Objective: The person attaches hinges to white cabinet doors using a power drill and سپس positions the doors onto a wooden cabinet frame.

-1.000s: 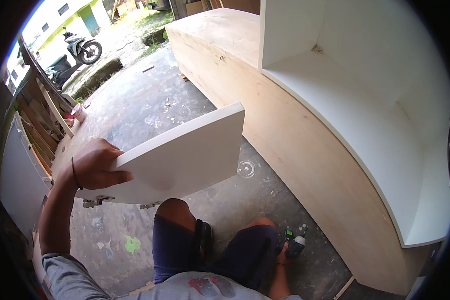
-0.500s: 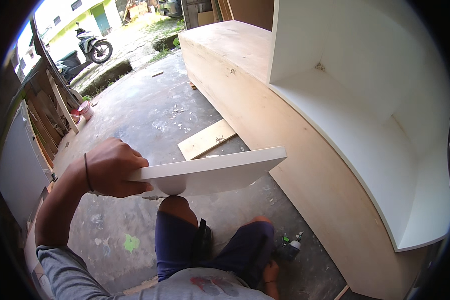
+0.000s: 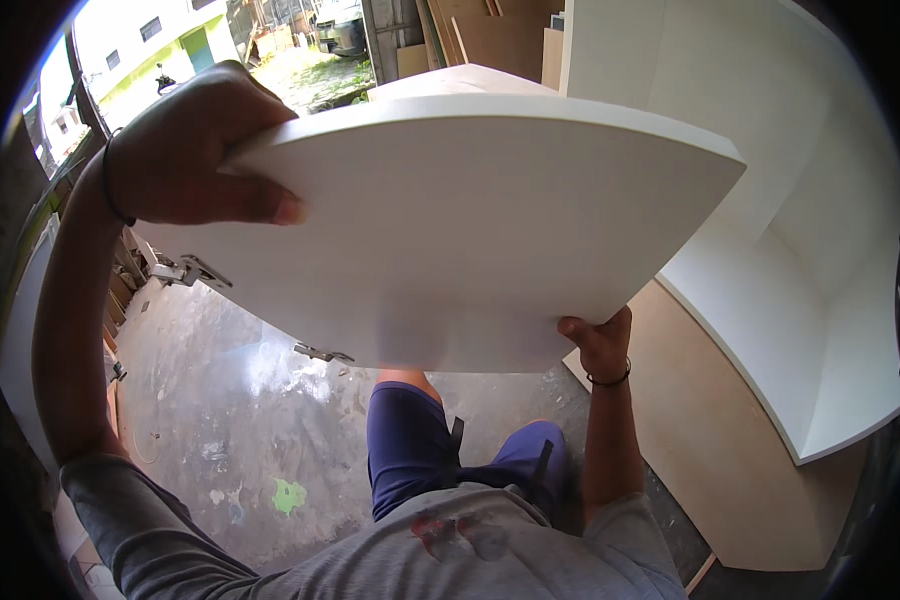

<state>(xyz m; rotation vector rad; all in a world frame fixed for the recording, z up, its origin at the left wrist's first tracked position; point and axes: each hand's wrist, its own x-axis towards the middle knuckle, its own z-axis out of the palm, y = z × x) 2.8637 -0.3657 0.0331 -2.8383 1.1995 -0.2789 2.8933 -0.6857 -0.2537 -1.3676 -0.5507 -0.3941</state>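
White cabinet [image 3: 760, 320] at your right, you hold up a white panel [image 3: 450, 240] before you, left hand [image 3: 200, 155] clamped on its upper left corner, right hand [image 3: 607, 345] gripping its right edge near the lower right corner; two metal hinges [image 3: 175, 273] sit along its lower edge.

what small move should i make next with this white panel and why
Probably turn the white panel so its hinged edge faces the open white cabinet. The left hand and right hand both grip it, so turning looks manageable, and the two hinges sit along its lower-left edge, away from the cabinet on the right.
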